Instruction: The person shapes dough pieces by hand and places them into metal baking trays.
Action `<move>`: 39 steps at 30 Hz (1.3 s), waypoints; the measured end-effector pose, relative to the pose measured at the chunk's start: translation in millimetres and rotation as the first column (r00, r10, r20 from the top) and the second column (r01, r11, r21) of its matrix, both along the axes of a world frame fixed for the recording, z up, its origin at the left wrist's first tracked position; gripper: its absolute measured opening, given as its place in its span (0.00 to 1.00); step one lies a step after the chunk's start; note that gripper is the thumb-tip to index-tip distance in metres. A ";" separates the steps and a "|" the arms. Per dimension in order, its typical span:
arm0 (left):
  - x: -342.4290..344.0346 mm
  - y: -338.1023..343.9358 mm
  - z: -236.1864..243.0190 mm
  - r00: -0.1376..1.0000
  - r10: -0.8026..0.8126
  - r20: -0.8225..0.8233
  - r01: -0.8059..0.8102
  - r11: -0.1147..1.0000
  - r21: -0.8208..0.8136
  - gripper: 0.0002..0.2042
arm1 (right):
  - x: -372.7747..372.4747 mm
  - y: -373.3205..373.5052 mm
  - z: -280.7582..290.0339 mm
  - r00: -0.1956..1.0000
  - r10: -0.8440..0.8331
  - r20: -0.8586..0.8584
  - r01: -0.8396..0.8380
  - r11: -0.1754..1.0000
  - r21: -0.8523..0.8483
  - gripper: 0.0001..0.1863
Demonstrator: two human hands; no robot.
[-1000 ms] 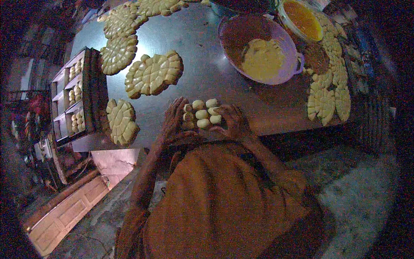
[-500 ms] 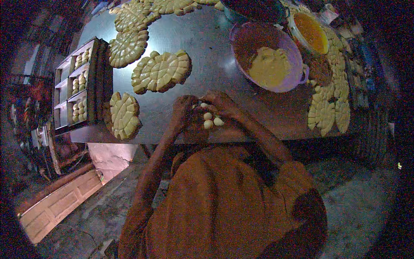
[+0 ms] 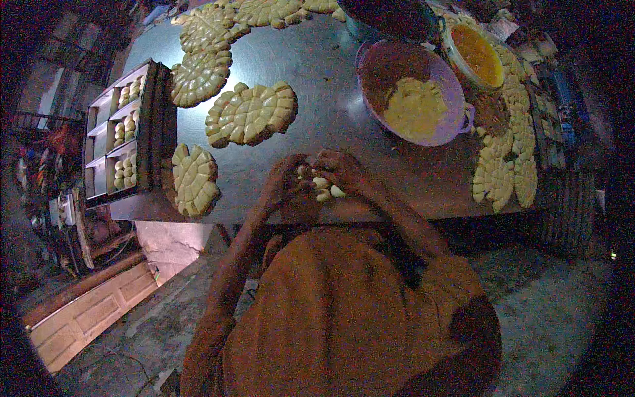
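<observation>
At the near edge of the table, my left hand (image 3: 288,171) and my right hand (image 3: 338,167) are close together with curled fingers. A small pale piece of dough (image 3: 304,171) shows between them, partly hidden by the left fingers. Dim light blurs the exact grip of the right fingers. Just below the right hand lie a few small dough lumps (image 3: 337,192), smooth and pale. Ahead and to the left is a large round of shaped dough (image 3: 251,114), its surface marked into segments. A second segmented dough piece (image 3: 195,180) rests near the left table edge.
On the left stands a compartmented tray (image 3: 110,132) with rows of dough balls. A purple basin (image 3: 456,99) holding soft dough is ahead right, beside a tub of orange-yellow contents (image 3: 477,56). More segmented dough (image 3: 506,159) lines the right edge; further rounds (image 3: 202,78) lie at far left.
The whole view has shifted slightly. My hands stay over the same spot, with fingers a little differently curled. The small dough lumps beneath them look flatter than before.
</observation>
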State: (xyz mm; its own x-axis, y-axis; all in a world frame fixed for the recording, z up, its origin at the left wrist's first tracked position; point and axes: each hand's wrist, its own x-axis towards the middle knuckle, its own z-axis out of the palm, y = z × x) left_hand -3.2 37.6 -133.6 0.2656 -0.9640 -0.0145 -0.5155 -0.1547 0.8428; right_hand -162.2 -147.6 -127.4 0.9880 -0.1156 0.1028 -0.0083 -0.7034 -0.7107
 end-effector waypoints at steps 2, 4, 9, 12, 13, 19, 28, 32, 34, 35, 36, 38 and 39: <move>-10.0 7.1 5.7 1.000 -0.015 0.021 0.016 0.999 -0.047 0.36 | -3.1 0.3 -6.0 0.999 0.010 0.044 -0.008 0.999 -0.033 0.14; -20.8 10.1 1.6 0.993 -0.049 0.110 0.060 0.994 -0.096 0.41 | -7.5 -0.2 -10.2 0.998 0.024 0.055 -0.017 0.993 -0.119 0.22; -22.1 18.8 13.6 0.941 -0.065 0.332 0.114 0.985 -0.131 0.43 | -23.3 24.6 3.3 0.999 0.016 -0.046 -0.033 0.920 -0.390 0.46; -17.5 17.9 24.7 0.882 -0.135 0.451 0.206 0.972 -0.111 0.33 | -24.6 40.4 12.3 1.000 -0.002 0.001 0.003 0.922 -0.386 0.46; -19.0 22.3 28.6 0.848 -0.170 0.501 0.236 0.969 -0.070 0.31 | -24.9 49.7 51.4 0.999 -0.001 -0.051 -0.015 0.950 -0.311 0.47; -19.9 29.3 31.4 0.687 -0.155 0.710 0.283 0.957 -0.066 0.31 | -27.9 53.7 28.4 0.999 -0.025 0.020 0.031 0.892 -0.452 0.52; 1.4 11.9 -2.5 0.596 -0.471 0.651 0.414 0.874 0.254 0.30 | -37.8 28.5 -34.5 0.997 0.070 0.028 -0.039 0.800 -0.598 0.47; -6.7 18.5 14.4 0.582 -0.423 0.694 0.398 0.893 0.210 0.29 | -41.0 19.1 -45.1 0.984 0.025 -0.176 -0.105 0.882 -0.460 0.42; -0.6 16.9 11.8 0.616 -0.399 0.679 0.423 0.895 0.142 0.28 | -32.1 9.3 -48.2 0.954 -0.028 -0.298 -0.094 0.917 -0.388 0.39; 3.2 12.8 8.8 0.636 -0.396 0.662 0.439 0.892 0.112 0.27 | -18.0 6.6 -39.1 0.918 -0.028 -0.394 -0.092 0.955 -0.281 0.37; 9.8 14.8 4.6 0.666 -0.395 0.633 0.438 0.894 0.097 0.27 | 2.0 9.1 -29.2 0.874 -0.003 -0.486 -0.088 0.982 -0.165 0.35; 27.7 11.2 -0.6 0.718 -0.404 0.566 0.478 0.878 0.021 0.26 | 37.1 20.2 49.3 0.703 0.108 -0.703 0.026 0.984 0.178 0.30; 44.1 15.8 2.2 0.743 -0.424 0.518 0.500 0.866 -0.009 0.25 | 52.0 26.9 58.6 0.658 0.186 -0.729 0.042 0.958 0.282 0.30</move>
